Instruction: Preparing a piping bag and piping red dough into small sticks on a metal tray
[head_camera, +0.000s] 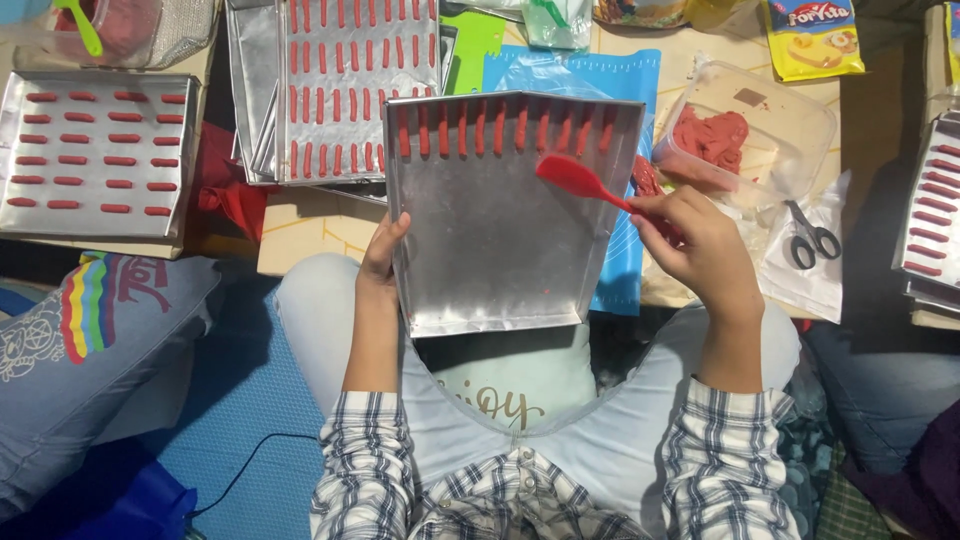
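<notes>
Two hands were busy: the left hand (381, 262) had its fingers curled round the left edge of a flat rectangular metal tray (495, 230) propped on the lap. Right hand (695, 240) fingers were closed tight on the handle of a red silicone spatula (578, 180), its blade just beyond the fingertips on the tray, below a row of red paste strips (500, 128) along the far edge.

Silver metal tray (490, 240) with red strips (500, 128), red spatula (575, 180), blue-and-white plaid sleeves (735, 460), black-handled scissors (812, 237), blue mat (625, 75)
</notes>
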